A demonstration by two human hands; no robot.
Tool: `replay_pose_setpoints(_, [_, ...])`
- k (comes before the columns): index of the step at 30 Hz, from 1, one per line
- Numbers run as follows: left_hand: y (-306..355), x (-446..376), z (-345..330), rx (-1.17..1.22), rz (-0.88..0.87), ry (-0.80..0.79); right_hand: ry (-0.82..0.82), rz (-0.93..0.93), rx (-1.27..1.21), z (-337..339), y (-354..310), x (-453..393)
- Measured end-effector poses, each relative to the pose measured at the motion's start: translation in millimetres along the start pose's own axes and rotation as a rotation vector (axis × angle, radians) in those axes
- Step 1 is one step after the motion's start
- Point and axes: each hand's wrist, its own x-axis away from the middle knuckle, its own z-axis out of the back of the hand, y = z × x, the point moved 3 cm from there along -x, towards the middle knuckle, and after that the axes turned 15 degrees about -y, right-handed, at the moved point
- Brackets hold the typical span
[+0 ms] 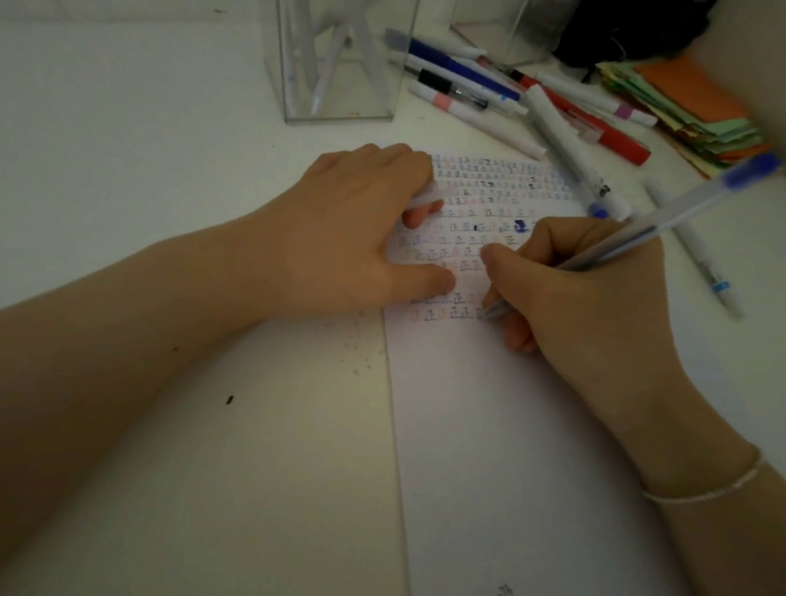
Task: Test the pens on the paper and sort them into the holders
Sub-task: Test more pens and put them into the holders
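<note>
A white sheet of paper (487,448) lies on the table, its upper part filled with rows of small test marks. My right hand (586,295) grips a clear pen with a blue end (664,221), its tip touching the paper at the lowest row of marks. My left hand (354,228) rests on the paper's left edge, and its fingers curl round a clear pen cap (426,196). A clear holder (341,55) behind my left hand contains several white pens. A second clear holder (500,26) stands further back.
A pile of loose pens and markers (517,99) lies between the holders and the paper, with one white pen (699,253) to the right. A stack of coloured paper (683,109) sits at the back right, next to a dark object (629,23).
</note>
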Motion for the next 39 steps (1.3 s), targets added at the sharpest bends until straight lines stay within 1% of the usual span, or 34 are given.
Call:
replay_pose_setpoints(5, [-1, -1, -1, -0.023, -0.02, 0.016, 0.056, 0.04, 0.096, -1, 0, 1])
replay_pose_setpoints(7, [-2, -1, -2, -0.049, -0.029, 0.019, 0.06, 0.03, 0.019, 3, 2, 0])
replay_pose_setpoints(11, [3, 1, -3, -0.079, -0.096, 0.078, 0.082, 0.034, -0.358, 15, 3, -2])
replay_pose_setpoints(12, [5, 2, -3, -0.057, -0.109, 0.098, 0.062, 0.044, -0.452, 15, 2, -3])
replay_pose_setpoints(15, [12, 2, -2, -0.013, -0.161, 0.11, 0.001, 0.043, -0.869, 13, 2, -5])
replay_pose_setpoints(16, [13, 2, -2, -0.021, -0.179, 0.111, -0.004, 0.033, -0.951, 13, 2, -5])
replay_pose_setpoints(17, [14, 2, -2, -0.035, -0.19, 0.107, 0.002, 0.026, -0.963, 13, 1, -6])
replay_pose_setpoints(21, [12, -1, -3, -0.075, -0.224, 0.1, 0.036, 0.078, -0.812, 13, 0, -7])
replay_pose_setpoints(32, [11, -2, -4, -0.135, -0.218, 0.107, -0.055, 0.12, -0.675, 9, -2, -5])
replay_pose_setpoints(39, [13, -1, -5, -0.211, -0.244, 0.089, -0.038, 0.122, -0.508, 8, 0, -4])
